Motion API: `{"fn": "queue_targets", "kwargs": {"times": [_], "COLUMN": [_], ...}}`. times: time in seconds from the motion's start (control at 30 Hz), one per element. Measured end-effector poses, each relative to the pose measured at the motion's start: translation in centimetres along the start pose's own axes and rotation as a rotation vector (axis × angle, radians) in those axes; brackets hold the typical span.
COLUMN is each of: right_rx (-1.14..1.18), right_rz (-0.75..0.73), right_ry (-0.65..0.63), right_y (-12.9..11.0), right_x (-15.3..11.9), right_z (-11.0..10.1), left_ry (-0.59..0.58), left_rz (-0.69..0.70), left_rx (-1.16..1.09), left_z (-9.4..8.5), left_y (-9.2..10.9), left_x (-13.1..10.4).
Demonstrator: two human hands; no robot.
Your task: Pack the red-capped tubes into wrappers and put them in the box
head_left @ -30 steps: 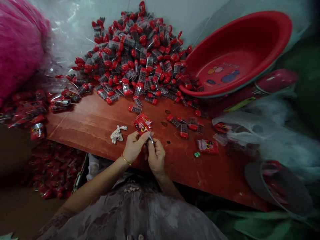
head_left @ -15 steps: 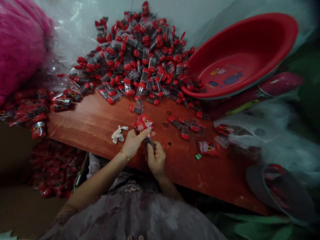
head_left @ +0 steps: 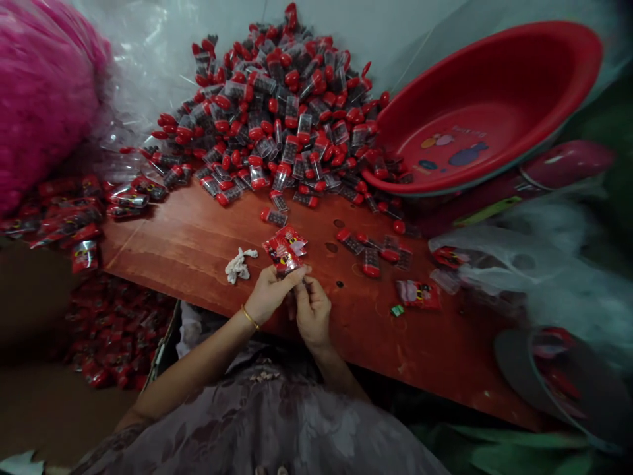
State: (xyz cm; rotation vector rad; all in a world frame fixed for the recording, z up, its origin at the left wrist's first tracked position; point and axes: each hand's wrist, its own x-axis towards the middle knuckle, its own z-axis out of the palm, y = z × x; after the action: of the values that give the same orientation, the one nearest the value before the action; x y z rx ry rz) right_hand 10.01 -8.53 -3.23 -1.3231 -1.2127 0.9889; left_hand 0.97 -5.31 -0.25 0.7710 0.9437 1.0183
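My left hand (head_left: 268, 294), with a gold bracelet at the wrist, is closed on a red printed packet (head_left: 283, 254) above the wooden table's front part. My right hand (head_left: 313, 313) is closed close beside it, its fingertips meeting the packet's lower end; what they pinch is mostly hidden. A crumpled white scrap (head_left: 239, 265) lies left of the hands. Beyond the packet lies a single clear tube with a red cap (head_left: 273, 218). Several similar tubes (head_left: 370, 261) lie to the right, near another red packet (head_left: 418, 294) and a small green piece (head_left: 397, 310).
A big pile of red-capped tubes (head_left: 291, 125) covers the table's back, against a red basin (head_left: 494, 125). Red packets (head_left: 69, 214) lie at left, beside a pink bag (head_left: 44, 99). A grey container (head_left: 519, 369) and clear plastic (head_left: 558, 264) are at right.
The dark part seen earlier between my hands is now mostly hidden by my fingers, and more of the red packet shows. My hands have drawn closer together. The view has shifted slightly.
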Motion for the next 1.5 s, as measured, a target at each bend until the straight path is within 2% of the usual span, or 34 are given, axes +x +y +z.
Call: {"fn": "queue_targets", "kwargs": {"times": [0.1,0.17,0.23,0.43,0.6,0.77,0.93,1.03,1.33,1.5], "right_rx": [0.004,-0.059,-0.130,-0.399,-0.353,-0.379,-0.527,-0.539,-0.531,-0.524], "right_rz": [-0.012,-0.054,-0.092,-0.181,-0.303,-0.377,-0.472,-0.526,-0.478,-0.477], "right_ry": [0.001,0.018,0.021,-0.173,-0.203,-0.194,-0.253,-0.274,-0.260,-0.263], "right_y": [0.2,0.7,1.5,2.7,2.5,2.3,1.9,1.8,1.1,1.1], "right_x": [-0.1,-0.1,0.1,2.0,3.1,3.2,3.5,3.8,4.1,4.1], "right_z": [0.2,0.3,0.2,-2.2,-3.9,-3.8,-4.0,-3.9,-3.5,-3.4], "left_ry": [0.062,0.070,0.062,0.088,0.052,0.026,-0.017,-0.051,-0.094,-0.097], "left_rz": [0.103,0.161,0.210,0.321,0.408,0.421,0.436,0.455,0.418,0.453], "left_rx": [-0.042,0.019,0.155,0.582,0.758,0.862,0.950,0.967,1.049,1.075], "left_z": [-0.6,-1.0,-1.5,-3.2,-4.0,-4.4,-4.8,-4.9,-4.9,-5.1], "left_y": [0.0,0.0,-0.2,-2.0,-3.0,-3.2,-3.4,-3.3,-3.2,-3.5], "left_x": [0.5,0.7,0.8,1.1,1.3,1.6,1.7,1.7,1.9,2.0]}}
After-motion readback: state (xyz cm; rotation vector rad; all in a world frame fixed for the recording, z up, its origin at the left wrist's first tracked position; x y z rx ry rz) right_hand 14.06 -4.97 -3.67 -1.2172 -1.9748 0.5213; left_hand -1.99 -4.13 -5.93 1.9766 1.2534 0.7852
